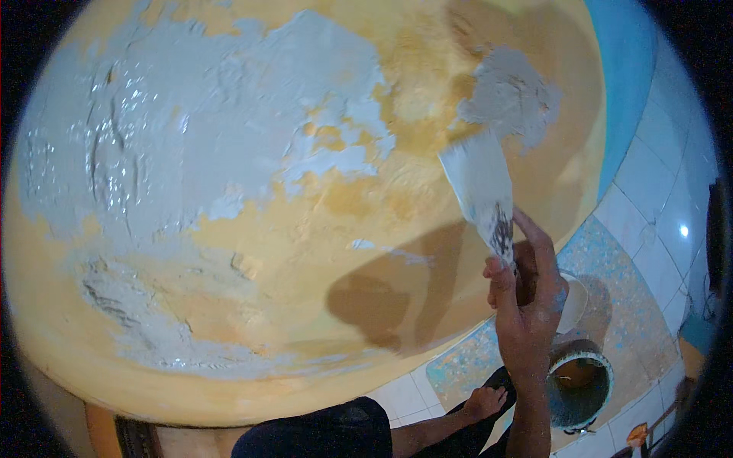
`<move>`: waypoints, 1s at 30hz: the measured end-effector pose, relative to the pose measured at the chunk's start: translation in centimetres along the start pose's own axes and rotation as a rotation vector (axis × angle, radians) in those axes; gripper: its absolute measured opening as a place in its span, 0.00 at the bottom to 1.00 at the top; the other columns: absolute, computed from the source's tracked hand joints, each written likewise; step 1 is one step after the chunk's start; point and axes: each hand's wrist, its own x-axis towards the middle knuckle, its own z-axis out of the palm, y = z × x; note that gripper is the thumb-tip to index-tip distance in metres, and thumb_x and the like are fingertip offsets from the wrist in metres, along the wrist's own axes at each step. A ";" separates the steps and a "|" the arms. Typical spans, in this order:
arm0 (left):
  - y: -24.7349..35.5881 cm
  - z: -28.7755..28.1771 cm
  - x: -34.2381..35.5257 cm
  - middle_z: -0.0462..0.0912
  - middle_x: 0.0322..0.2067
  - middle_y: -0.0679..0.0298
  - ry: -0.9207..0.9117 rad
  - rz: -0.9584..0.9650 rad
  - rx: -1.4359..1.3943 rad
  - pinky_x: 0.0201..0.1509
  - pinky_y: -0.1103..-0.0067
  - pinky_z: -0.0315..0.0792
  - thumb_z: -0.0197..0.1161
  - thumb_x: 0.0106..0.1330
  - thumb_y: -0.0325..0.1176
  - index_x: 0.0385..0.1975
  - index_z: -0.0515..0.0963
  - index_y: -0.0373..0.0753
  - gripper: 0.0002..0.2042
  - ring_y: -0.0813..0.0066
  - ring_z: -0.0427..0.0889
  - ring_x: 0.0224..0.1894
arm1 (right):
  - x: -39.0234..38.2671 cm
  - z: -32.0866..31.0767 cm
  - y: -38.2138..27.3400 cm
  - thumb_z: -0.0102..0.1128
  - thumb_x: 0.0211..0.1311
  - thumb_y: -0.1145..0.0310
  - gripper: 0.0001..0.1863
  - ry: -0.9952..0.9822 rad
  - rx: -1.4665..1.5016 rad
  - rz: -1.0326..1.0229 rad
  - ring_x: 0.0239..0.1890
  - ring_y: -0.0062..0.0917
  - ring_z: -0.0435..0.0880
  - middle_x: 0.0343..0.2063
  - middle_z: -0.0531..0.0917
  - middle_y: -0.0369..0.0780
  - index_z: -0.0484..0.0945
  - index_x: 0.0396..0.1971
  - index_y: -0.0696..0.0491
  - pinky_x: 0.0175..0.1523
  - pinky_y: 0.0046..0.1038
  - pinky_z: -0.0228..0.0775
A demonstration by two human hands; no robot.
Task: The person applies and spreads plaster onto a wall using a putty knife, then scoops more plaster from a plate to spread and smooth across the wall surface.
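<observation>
My right hand [531, 294] grips a putty knife [481, 172] by its stained handle, fingers closed and blade pointing up and away. The blade is coated in pale filler, and its tip is at the lower edge of a grey filler patch [510, 91] on a large yellow surface [290, 305]. A broad, wet-looking grey coat [229, 107] covers much of the upper left, and a thinner smear [175, 347] runs along the lower left. Low in the view, my left hand [487, 401] rests on my dark trouser leg, its fingers lying over it with nothing seen in them.
A bucket [584, 385] with a dark inside stands on a paint-spattered sheet [618, 275] at the lower right. Partly behind my right hand is a pale round container [574, 301]. White floor tiles [649, 183] lie beyond a turquoise band [626, 69]. My bent knee [321, 431] is near the lower edge.
</observation>
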 end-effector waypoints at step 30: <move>-15.4 3.7 -31.3 0.84 0.44 0.59 -0.096 -0.515 -0.803 0.39 0.73 0.80 0.55 0.66 0.31 0.54 0.73 0.37 0.16 0.66 0.85 0.39 | -5.6 8.9 -19.5 0.61 0.65 0.75 0.11 0.097 0.685 0.068 0.17 0.16 0.77 0.20 0.81 0.37 0.72 0.45 0.57 0.22 0.20 0.66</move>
